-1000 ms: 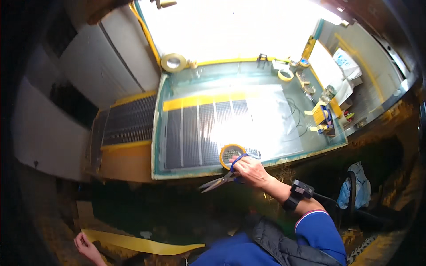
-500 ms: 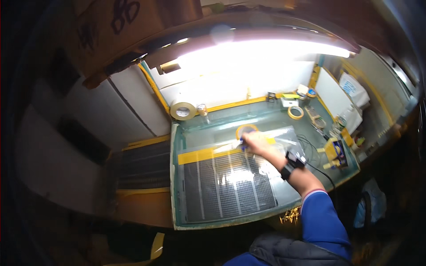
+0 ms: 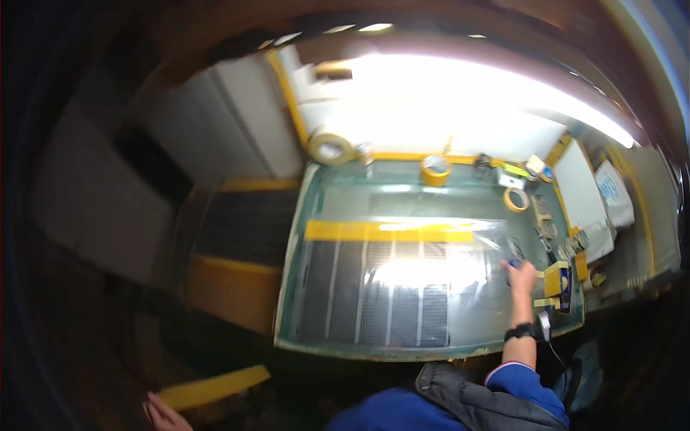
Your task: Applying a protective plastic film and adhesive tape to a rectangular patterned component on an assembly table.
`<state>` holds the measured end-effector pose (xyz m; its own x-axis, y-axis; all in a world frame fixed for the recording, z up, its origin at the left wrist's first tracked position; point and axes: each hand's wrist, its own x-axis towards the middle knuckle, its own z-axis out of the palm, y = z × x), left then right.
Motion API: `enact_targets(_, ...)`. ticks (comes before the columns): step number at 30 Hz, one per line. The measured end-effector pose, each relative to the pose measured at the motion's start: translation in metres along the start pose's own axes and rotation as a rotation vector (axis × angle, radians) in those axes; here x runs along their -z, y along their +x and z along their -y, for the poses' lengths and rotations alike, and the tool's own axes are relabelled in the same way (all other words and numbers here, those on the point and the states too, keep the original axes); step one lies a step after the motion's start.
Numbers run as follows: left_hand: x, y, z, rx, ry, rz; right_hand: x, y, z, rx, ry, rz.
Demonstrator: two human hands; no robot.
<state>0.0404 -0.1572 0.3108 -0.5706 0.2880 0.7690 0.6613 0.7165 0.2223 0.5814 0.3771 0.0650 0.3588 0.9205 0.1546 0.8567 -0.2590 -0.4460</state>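
Note:
My left hand (image 3: 165,414) is at the lower left, partly cut off by the picture's edge, its fingers closed at the end of a strip of yellow tape (image 3: 215,388). At the right side of the glass-topped table (image 3: 402,197), my right hand (image 3: 524,277) is closed around a small blue object (image 3: 513,269), mostly hidden by the fingers. Left of that hand, a dark gridded sheet with pale stripes (image 3: 345,294) lies under glossy clear film (image 3: 478,276). Along its far edge runs a yellow tape band (image 3: 345,231).
Toward the back are a large tape roll (image 3: 330,147), a yellow tape roll (image 3: 435,171) and a flatter yellow ring (image 3: 515,200). A yellow and blue box (image 3: 557,280) stands right of my right hand. A bright tube lamp (image 3: 503,82) hangs above.
My right hand has moved from the sheet's far edge to the table's right side. The yellow roll is now farther back. My left hand has come into view, on the tape strip.

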Motion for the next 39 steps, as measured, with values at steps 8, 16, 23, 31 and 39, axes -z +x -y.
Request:
enact_targets(8, -0.023, 0.036, 0.003, -0.193, -0.407, 0.009, 0.031, -0.066, 0.059, 0.51, 0.284, -0.07)
enact_targets(16, 0.017, 0.049, 0.032, -0.371, -0.591, 0.083, 0.19, -0.462, 0.448, 1.882, 1.052, 0.696)
enact_targets(23, 0.006, 0.035, 0.065, -0.005, -0.953, 0.123, 0.198, -0.517, 0.452, 1.728, 0.907, 0.723)
enact_targets(31, -0.124, -0.065, 0.073, 0.02, -1.275, 1.417, 0.225, -0.408, 0.389, 1.274, 0.706, 0.247)
enact_targets(39, -0.168, -0.089, 0.024, 0.222, -1.445, 1.782, 0.203, -0.252, 0.159, 0.275, 0.904, 0.069)
